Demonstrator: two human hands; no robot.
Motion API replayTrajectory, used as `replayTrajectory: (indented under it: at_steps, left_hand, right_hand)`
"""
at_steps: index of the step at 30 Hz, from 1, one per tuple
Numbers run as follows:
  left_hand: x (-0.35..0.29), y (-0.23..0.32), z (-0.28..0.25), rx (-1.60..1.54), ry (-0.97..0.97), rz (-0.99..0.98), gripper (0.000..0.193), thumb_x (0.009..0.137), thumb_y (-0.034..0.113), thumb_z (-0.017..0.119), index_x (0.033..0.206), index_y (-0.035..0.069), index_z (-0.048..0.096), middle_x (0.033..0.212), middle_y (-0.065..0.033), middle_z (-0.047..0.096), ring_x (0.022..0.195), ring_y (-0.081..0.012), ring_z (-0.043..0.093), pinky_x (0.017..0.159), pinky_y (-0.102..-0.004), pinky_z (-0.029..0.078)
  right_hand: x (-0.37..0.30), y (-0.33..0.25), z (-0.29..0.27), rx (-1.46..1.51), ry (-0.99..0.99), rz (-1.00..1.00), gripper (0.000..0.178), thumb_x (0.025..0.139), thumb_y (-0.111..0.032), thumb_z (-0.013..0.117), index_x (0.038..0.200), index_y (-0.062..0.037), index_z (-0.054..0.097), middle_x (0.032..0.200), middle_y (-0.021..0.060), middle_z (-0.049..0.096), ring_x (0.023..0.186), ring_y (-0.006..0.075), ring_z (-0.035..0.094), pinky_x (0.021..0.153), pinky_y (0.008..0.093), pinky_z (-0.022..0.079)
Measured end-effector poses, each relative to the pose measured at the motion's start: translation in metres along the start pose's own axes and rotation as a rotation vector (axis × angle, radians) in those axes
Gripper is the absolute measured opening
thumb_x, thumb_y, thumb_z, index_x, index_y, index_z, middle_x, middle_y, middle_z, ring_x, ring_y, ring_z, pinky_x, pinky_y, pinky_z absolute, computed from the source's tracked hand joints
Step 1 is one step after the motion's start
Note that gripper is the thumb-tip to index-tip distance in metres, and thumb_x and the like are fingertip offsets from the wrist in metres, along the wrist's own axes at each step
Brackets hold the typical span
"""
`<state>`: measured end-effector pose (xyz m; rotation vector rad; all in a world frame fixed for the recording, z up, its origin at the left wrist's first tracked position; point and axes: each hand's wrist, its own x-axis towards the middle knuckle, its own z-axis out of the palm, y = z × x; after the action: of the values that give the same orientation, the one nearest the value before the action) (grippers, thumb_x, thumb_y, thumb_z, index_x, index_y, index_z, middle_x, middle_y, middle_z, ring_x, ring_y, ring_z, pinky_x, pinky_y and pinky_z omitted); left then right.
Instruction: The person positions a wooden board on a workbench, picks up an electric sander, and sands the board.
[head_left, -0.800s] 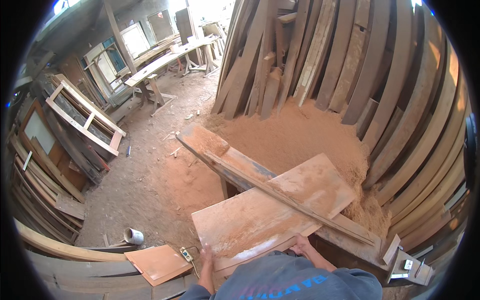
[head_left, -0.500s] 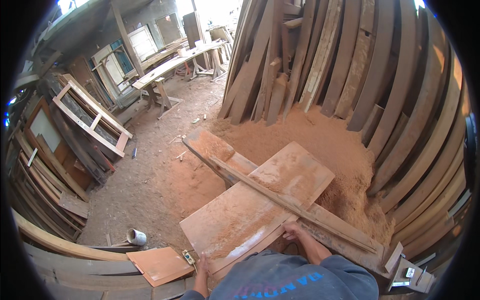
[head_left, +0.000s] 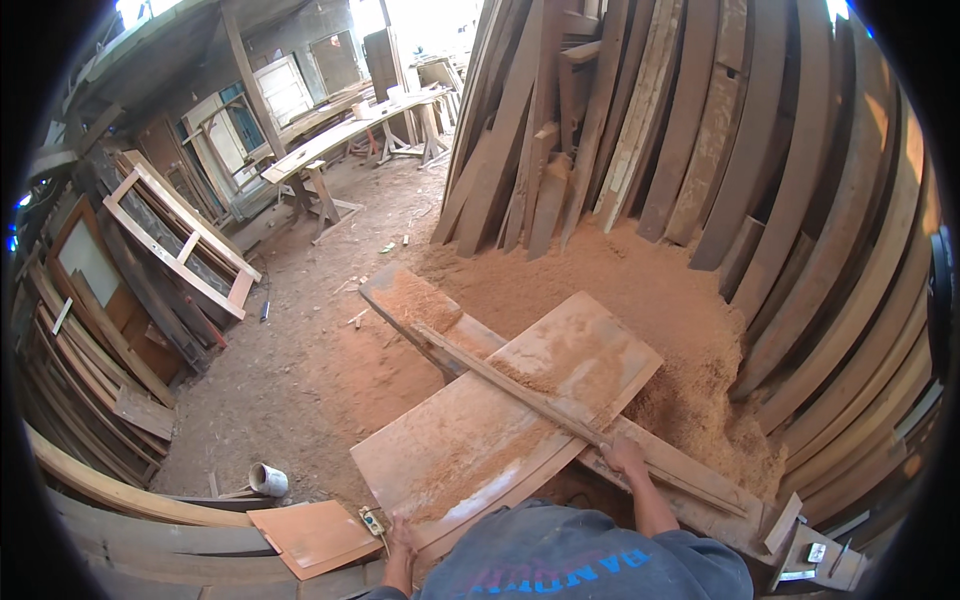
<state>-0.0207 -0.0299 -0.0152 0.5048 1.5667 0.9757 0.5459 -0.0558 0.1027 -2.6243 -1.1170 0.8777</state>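
A wide flat board (head_left: 400, 458), dusted with sawdust, lies crosswise in front of me. Over it runs a long narrow wooden strip (head_left: 545, 408), angled from far left to near right. My right hand (head_left: 627, 458) is closed round the strip just past the board's near right edge. At the board's near left corner, my left hand (head_left: 402, 540) is closed on the edge, its fingers partly hidden. Close beside it is a small switch box (head_left: 372, 520) with a cord. Beneath the strip, a long sawdust-covered beam (head_left: 470, 335) extends the same way.
Heaped sawdust (head_left: 690, 340) spreads at the right below tall leaning planks (head_left: 780, 150). Flat brown panels (head_left: 310, 537) and a white bucket (head_left: 268, 480) are at the left. Farther off stand a leaning wooden frame (head_left: 185, 245) and a long trestle table (head_left: 340, 135).
My right hand has moved right and a little farther away, from the board's near edge onto the strip. My left hand stays at the corner, slightly lower in view.
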Motion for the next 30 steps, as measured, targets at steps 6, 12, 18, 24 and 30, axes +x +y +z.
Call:
replayTrajectory:
  at_steps: [6, 12, 18, 24, 30]
  left_hand:
    - [0.008, -0.007, 0.002, -0.064, 0.009, -0.017, 0.081, 0.099, 0.063, 0.054, 0.142, -0.006, 0.047, 0.135, -0.0199, 0.057, 0.122, -0.0316, 0.058, 0.105, -0.048, 0.048]
    - [0.014, -0.023, -0.007, -0.206, 0.024, -0.065, 0.075, 0.101, 0.06, 0.053, 0.142, -0.003, 0.048, 0.135, -0.0192, 0.058, 0.123, -0.0326, 0.058, 0.103, -0.0507, 0.051]
    - [-0.031, 0.022, 0.025, -0.244, -0.048, -0.059, 0.065, 0.104, 0.051, 0.053, 0.141, -0.002, 0.05, 0.133, -0.0177, 0.061, 0.117, -0.0349, 0.063, 0.102, -0.0499, 0.053]
    - [0.009, 0.013, 0.06, -0.368, -0.11, -0.119, 0.059, 0.106, 0.048, 0.052, 0.138, -0.001, 0.053, 0.129, -0.0153, 0.064, 0.114, -0.0309, 0.065, 0.098, -0.0456, 0.055]
    - [0.046, 0.045, 0.152, -0.232, 0.03, -0.022, 0.066, 0.104, 0.057, 0.05, 0.136, -0.002, 0.055, 0.125, -0.0124, 0.063, 0.107, -0.024, 0.064, 0.093, -0.0406, 0.055]
  right_hand:
    - [0.003, -0.017, -0.013, 0.17, -0.06, -0.006, 0.056, 0.093, -0.046, 0.061, 0.112, 0.0064, 0.071, 0.114, 0.0319, 0.069, 0.113, 0.0445, 0.066, 0.099, 0.0493, 0.05]
    - [0.067, -0.036, 0.035, 0.156, -0.002, 0.081, 0.051, 0.094, -0.041, 0.057, 0.114, 0.0041, 0.072, 0.117, 0.0278, 0.071, 0.116, 0.0461, 0.065, 0.1, 0.0479, 0.05]
    - [0.113, 0.005, 0.079, 0.404, 0.253, 0.177, 0.044, 0.093, -0.032, 0.058, 0.109, 0.0059, 0.073, 0.112, 0.0272, 0.072, 0.11, 0.039, 0.069, 0.094, 0.0474, 0.052]
    - [0.145, -0.065, 0.023, 0.618, 0.203, 0.107, 0.047, 0.098, -0.036, 0.058, 0.11, 0.0082, 0.069, 0.095, 0.0214, 0.074, 0.093, 0.0317, 0.071, 0.081, 0.0443, 0.051]
    - [0.202, -0.09, 0.022, 0.525, 0.2, -0.082, 0.046, 0.096, -0.035, 0.063, 0.103, 0.0107, 0.066, 0.096, 0.0193, 0.071, 0.092, 0.0303, 0.067, 0.083, 0.0414, 0.051]
